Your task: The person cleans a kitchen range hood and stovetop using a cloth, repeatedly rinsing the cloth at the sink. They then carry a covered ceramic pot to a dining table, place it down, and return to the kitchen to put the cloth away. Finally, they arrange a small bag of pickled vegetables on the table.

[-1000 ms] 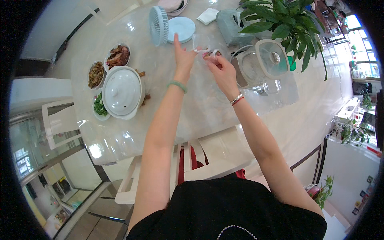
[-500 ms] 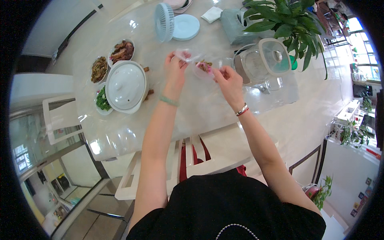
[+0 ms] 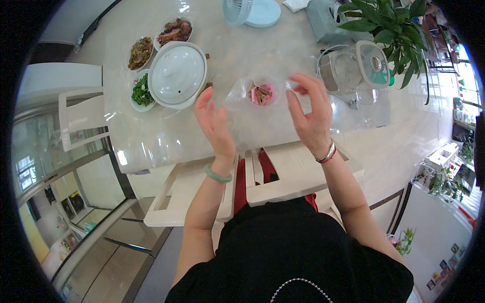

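I have a thin clear plastic sheet (image 3: pixel 242 101) spread between my hands above the small pink bowl (image 3: pixel 261 94) of chopped food, which sits on the pale table (image 3: pixel 166 136) just in front of me, between the white lidded pot (image 3: pixel 178 74) and the clear lidded container (image 3: pixel 353 68). My left hand (image 3: pixel 214 123) is raised with the fingers spread apart, palm turned inward; whether the fingertips actually pinch the film's edge I cannot tell (the film is nearly invisible against the tabletop). My right hand (image 3: pixel 310 113) is up too, fingers loosely curled and parted, the thumb and forefinger close to the sheet's far corner, though again a firm pinch is not clear.

By my judgement the covering is at its middle stage: the sheet is out and opened flat and it hovers over the bowl, but it is not yet pulled down or pressed round the rim, and the edges hang loose. Three open dishes stand on the left side of the table near the pot: greens (image 3: pixel 141 91), a brown stir-fry (image 3: pixel 140 52) and dark meat (image 3: pixel 174 31). None of them shows any film over it that I can make out.
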The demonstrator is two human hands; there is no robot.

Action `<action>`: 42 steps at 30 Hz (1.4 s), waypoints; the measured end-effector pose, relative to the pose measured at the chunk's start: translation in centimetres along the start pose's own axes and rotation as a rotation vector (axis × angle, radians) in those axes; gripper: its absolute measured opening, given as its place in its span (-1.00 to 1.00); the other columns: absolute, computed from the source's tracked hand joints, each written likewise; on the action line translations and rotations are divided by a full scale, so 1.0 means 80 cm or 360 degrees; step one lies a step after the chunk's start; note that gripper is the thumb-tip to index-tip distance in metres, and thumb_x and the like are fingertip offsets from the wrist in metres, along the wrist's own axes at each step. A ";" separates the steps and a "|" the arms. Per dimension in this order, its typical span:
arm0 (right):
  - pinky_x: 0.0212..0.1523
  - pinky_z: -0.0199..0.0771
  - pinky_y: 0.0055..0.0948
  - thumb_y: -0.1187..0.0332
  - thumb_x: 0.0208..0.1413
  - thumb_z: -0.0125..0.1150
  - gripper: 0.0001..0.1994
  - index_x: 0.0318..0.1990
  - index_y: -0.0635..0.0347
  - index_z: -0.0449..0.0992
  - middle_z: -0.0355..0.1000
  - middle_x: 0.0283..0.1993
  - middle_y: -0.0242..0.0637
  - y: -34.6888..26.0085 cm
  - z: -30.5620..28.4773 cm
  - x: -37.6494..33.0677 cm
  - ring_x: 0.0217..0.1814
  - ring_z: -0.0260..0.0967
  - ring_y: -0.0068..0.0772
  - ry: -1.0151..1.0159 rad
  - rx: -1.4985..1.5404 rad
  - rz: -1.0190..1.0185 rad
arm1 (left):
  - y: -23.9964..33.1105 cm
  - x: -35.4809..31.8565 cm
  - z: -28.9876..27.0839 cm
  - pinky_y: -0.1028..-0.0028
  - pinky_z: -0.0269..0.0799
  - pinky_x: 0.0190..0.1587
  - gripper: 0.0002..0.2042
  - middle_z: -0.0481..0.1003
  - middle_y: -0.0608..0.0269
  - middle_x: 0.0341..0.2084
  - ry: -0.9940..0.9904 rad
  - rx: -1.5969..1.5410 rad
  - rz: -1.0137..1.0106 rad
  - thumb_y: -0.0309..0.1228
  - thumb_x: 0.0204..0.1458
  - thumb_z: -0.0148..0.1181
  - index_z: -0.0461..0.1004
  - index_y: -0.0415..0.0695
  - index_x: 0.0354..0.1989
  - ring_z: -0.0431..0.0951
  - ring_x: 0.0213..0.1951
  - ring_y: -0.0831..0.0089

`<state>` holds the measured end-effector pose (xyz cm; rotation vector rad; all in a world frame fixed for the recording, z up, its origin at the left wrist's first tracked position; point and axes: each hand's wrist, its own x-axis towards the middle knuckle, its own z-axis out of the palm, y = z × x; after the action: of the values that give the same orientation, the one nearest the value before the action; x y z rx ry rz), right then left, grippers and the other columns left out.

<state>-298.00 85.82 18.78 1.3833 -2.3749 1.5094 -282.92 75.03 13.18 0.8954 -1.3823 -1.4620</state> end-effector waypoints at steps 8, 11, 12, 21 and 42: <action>-0.32 0.47 -0.16 0.41 0.01 0.10 -0.89 -0.32 0.20 0.47 0.48 -0.22 -0.14 0.071 0.070 0.005 -0.23 0.48 -0.04 -0.1231 -0.0638 0.0168 | -0.024 0.026 0.023 0.39 0.40 -0.15 -0.79 0.52 0.13 -0.27 -0.0942 0.0938 0.0328 -0.37 0.16 -0.02 0.44 -0.17 -0.10 0.52 -0.29 0.26; -0.28 0.49 -0.15 0.42 0.01 0.05 -0.78 -0.14 0.16 0.43 0.46 -0.13 -0.14 0.102 0.080 -0.014 -0.21 0.47 -0.03 -0.1186 -0.0898 0.0225 | -0.080 0.029 0.017 0.35 0.40 -0.19 -0.73 0.53 0.14 -0.29 -0.0859 0.1280 0.0239 -0.32 0.14 0.03 0.42 -0.11 -0.01 0.54 -0.29 0.24; -0.24 0.49 -0.16 0.45 0.03 0.02 -0.72 -0.06 0.15 0.40 0.45 -0.09 -0.15 0.103 0.082 -0.017 -0.18 0.47 -0.04 -0.1101 -0.0874 0.0266 | -0.087 0.030 0.018 0.33 0.40 -0.19 -0.71 0.54 0.14 -0.29 -0.0789 0.1250 0.0168 -0.32 0.14 0.03 0.42 -0.10 0.01 0.54 -0.27 0.24; -0.16 0.47 -0.15 0.45 0.06 -0.06 -0.57 0.15 0.09 0.29 0.35 0.13 -0.26 0.133 0.112 -0.014 -0.05 0.43 -0.05 -0.0967 -0.0773 0.0508 | -0.206 0.055 0.013 0.33 0.43 -0.23 -0.69 0.53 0.07 -0.30 -0.0601 0.0930 -0.0329 -0.31 0.15 0.00 0.43 -0.14 0.02 0.54 -0.33 0.27; -0.44 0.51 -0.54 0.39 0.19 -0.05 -0.62 0.17 0.11 0.36 0.37 -0.24 -0.39 0.033 0.146 -0.088 -0.44 0.37 -0.59 -0.1105 0.1156 0.1546 | -0.129 -0.004 -0.159 0.43 0.33 -0.07 -0.40 0.45 0.23 -0.04 -0.0391 -0.0282 -0.1316 0.16 0.18 -0.22 0.37 -0.11 0.10 0.43 -0.09 0.46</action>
<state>-290.52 82.34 7.56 0.8562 -3.4294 2.6785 -272.25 70.72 1.53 1.2818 -1.0540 -2.3376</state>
